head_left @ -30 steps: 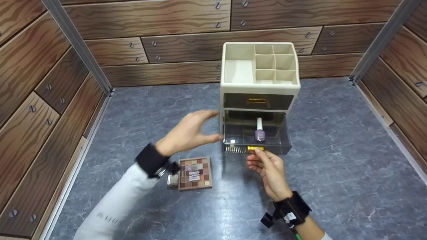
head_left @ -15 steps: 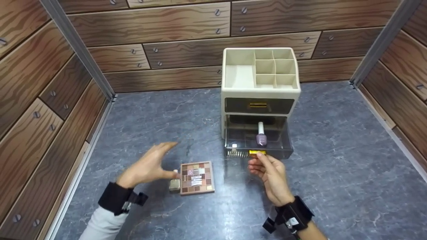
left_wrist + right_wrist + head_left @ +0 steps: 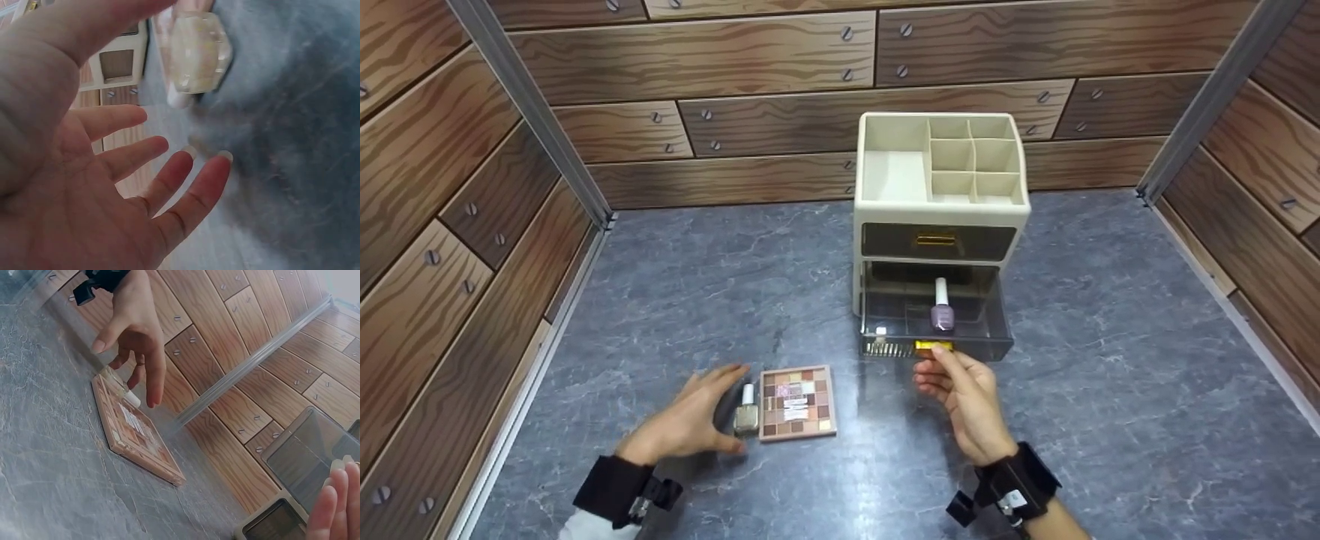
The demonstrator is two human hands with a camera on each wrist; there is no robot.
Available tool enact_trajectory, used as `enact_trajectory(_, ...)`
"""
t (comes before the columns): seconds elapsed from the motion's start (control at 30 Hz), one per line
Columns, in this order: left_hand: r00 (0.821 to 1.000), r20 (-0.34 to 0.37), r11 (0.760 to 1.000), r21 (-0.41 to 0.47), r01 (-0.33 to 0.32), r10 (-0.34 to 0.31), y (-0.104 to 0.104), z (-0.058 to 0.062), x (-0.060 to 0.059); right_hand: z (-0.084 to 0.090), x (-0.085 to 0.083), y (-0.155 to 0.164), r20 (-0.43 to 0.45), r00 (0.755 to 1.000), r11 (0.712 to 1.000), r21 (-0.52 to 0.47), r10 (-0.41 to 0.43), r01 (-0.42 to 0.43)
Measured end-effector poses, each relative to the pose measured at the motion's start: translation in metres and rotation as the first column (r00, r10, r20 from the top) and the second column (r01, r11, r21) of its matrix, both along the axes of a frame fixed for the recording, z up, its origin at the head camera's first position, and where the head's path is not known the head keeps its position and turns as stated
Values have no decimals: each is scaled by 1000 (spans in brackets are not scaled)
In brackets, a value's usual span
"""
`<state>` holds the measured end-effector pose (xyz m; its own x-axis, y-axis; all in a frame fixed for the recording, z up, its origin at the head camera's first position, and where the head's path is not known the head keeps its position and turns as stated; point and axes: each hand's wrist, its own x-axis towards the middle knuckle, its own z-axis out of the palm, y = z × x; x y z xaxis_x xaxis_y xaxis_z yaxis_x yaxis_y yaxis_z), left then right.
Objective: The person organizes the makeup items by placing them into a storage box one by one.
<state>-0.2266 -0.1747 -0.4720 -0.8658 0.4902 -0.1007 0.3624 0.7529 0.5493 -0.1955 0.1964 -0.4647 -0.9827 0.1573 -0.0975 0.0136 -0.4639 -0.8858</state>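
In the head view my left hand (image 3: 690,416) is spread, thumb and fingers on either side of a small nail polish bottle (image 3: 746,416) with a white cap. The left wrist view shows the bottle (image 3: 199,53) beyond the spread fingers. Against the bottle's right side lies an eyeshadow palette (image 3: 797,405) in a pinkish frame. My right hand (image 3: 971,401) pinches the gold handle (image 3: 934,346) of the pulled-out clear drawer (image 3: 997,346). Inside that drawer lies a purple nail polish bottle (image 3: 942,315), its white cap pointing back.
The drawer belongs to a cream cosmetics organizer (image 3: 941,215) with open compartments on top. Its upper drawer (image 3: 896,241) is closed. A row of pale stripes (image 3: 889,349) shows at the open drawer's left front. Wood-patterned walls (image 3: 765,52) enclose the grey marbled surface (image 3: 697,285).
My left hand has moved from beside the drawer, leftward and toward me, down to the nail polish bottle by the palette. My right hand stays on the drawer handle.
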Motion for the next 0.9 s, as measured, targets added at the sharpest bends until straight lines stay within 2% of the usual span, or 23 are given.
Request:
enact_trajectory(0.2, 1000, 14, 999, 31, 24, -24, 4, -4, -3, 2, -3, -1, -26, 1000, 1000, -5, -8, 8)
enact_trajectory(0.57, 998, -36, 993, 108, 47, -43, 8, -20, 6, -4, 2, -5, -2, 1000, 1000, -4, -22, 22)
enact_trajectory(0.9, 999, -36, 989, 150, -6, 11, 4, -20, 0, -1, -1, -5, -6, 1000, 1000, -14, -24, 24)
